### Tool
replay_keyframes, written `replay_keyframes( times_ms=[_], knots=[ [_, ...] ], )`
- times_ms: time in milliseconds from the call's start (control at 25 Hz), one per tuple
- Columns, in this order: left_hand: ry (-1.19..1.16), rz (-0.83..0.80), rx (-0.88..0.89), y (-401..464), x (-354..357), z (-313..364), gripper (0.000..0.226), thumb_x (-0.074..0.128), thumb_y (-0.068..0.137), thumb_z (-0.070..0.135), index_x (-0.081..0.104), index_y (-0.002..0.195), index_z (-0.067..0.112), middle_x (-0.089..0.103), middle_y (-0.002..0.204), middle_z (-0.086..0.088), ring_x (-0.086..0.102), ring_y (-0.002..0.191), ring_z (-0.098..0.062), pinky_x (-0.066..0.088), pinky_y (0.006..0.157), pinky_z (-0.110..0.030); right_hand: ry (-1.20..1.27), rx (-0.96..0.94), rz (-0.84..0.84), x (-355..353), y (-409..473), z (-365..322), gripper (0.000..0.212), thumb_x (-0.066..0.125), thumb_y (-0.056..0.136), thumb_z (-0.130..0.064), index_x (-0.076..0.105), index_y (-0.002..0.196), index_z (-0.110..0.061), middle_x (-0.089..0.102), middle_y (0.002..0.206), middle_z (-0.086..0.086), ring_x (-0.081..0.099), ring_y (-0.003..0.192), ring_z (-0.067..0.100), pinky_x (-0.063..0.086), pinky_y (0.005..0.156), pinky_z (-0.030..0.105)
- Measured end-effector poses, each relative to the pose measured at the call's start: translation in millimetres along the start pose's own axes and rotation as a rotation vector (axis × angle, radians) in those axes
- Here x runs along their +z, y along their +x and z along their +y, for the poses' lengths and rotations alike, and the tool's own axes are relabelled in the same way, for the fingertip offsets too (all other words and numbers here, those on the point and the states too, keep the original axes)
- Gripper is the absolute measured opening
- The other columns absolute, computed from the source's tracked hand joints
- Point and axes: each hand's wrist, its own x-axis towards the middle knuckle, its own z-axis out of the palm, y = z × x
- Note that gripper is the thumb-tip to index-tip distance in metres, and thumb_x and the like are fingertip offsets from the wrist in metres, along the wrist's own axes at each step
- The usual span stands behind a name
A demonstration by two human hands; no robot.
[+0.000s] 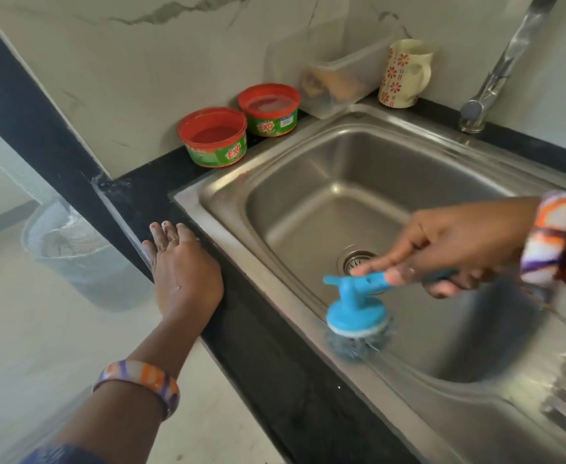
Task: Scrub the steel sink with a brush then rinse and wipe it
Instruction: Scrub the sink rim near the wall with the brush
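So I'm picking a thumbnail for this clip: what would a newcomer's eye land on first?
The bright blue scrub brush, gripped by the right hand, its steel-wool head pressed on the near rim of the steel sink. Next, the two red-lidded Exo tubs on the black counter behind, and the left hand resting flat at the counter's edge.
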Motion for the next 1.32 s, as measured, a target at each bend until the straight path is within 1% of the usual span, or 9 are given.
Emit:
replay_keyframes(
  times_ms=[160,240,440,600,840,1000,1160,1240,1320],
  knots=[
    [-0.013,-0.001,-0.013,1.2,-0.9,-0.1,0.047,0.026,0.097,0.002,0.028,0.143,-0.004,0.016,0.156,-0.018,0.000,0.147,-0.027,0.001,0.121,-0.039,-0.002,-0.285,0.396,-27.6,88.1,-48.9,0.036,0.051,0.095,-0.017,0.053,0.131,-0.021,0.054,0.040,-0.013,0.040,0.027,0.000,0.029,0.030,0.010],
    [0.015,0.009,-0.008,0.9,-0.4,0.7,0.046,0.027,0.095,0.001,0.032,0.140,-0.006,0.021,0.154,-0.020,0.003,0.147,-0.030,0.003,0.121,-0.041,-0.095,-0.405,0.457,-24.7,125.0,-63.7,0.037,0.049,0.096,-0.014,0.052,0.133,-0.015,0.059,0.062,-0.012,0.047,0.036,0.002,0.034,0.033,0.010],
    [-0.008,0.007,-0.016,1.1,-0.8,-1.0,0.046,0.026,0.096,0.002,0.028,0.142,-0.005,0.018,0.155,-0.020,0.001,0.147,-0.029,0.000,0.121,-0.039,-0.220,-0.291,0.284,-24.8,55.7,-43.4,0.033,0.054,0.094,-0.019,0.058,0.126,-0.024,0.048,0.033,-0.006,0.038,0.025,0.001,0.030,0.030,0.011],
    [-0.004,0.004,-0.021,0.9,-0.3,1.2,0.047,0.026,0.097,0.002,0.027,0.143,-0.004,0.015,0.156,-0.018,-0.002,0.147,-0.028,-0.001,0.121,-0.040,-0.211,-0.118,0.141,-10.9,2.9,6.7,0.035,0.054,0.091,-0.027,0.055,0.121,-0.044,0.046,0.039,-0.001,0.036,0.033,0.004,0.030,0.037,0.012],
    [0.040,0.003,-0.027,2.6,-2.1,2.3,0.044,0.026,0.097,0.001,0.031,0.140,-0.006,0.020,0.154,-0.020,0.001,0.147,-0.030,0.001,0.120,-0.042,-0.491,-0.509,0.651,-27.0,127.4,-52.7,0.037,0.044,0.098,-0.022,0.052,0.134,-0.017,0.066,0.086,0.002,0.057,0.069,0.012,0.041,0.059,0.019],
    [0.058,0.022,-0.029,3.7,-0.1,0.3,0.044,0.027,0.095,0.001,0.034,0.138,-0.006,0.022,0.153,-0.021,0.003,0.147,-0.031,0.003,0.120,-0.042,-0.493,-0.376,0.513,-29.1,109.8,-66.9,0.032,0.047,0.096,-0.021,0.062,0.124,-0.014,0.049,0.058,-0.007,0.045,0.036,0.002,0.030,0.037,0.010],
    [0.025,0.016,-0.036,4.4,2.4,-0.3,0.047,0.026,0.096,0.001,0.028,0.143,-0.003,0.015,0.156,-0.018,-0.002,0.147,-0.027,-0.003,0.120,-0.039,-0.282,-0.147,0.009,-17.7,24.0,-20.5,0.032,0.051,0.094,-0.020,0.069,0.081,-0.043,0.048,0.035,-0.007,0.039,0.028,0.004,0.030,0.037,0.008],
    [0.012,0.015,-0.035,5.6,1.5,-1.1,0.047,0.025,0.097,0.001,0.027,0.143,-0.003,0.014,0.157,-0.017,-0.003,0.148,-0.025,-0.003,0.121,-0.038,-0.389,-0.121,0.124,-19.0,36.4,-12.4,0.026,0.050,0.094,-0.024,0.066,0.108,-0.039,0.056,0.040,-0.010,0.041,0.031,0.003,0.031,0.039,0.007],
    [0.004,0.002,-0.030,3.4,-1.0,-0.1,0.047,0.025,0.097,0.002,0.027,0.144,-0.003,0.014,0.157,-0.017,-0.003,0.148,-0.026,-0.003,0.121,-0.038,-0.532,-0.169,0.348,-18.5,97.1,-15.7,0.032,0.049,0.096,-0.020,0.060,0.126,-0.020,0.070,0.074,-0.013,0.047,0.039,-0.003,0.032,0.041,0.005]
  ],
)
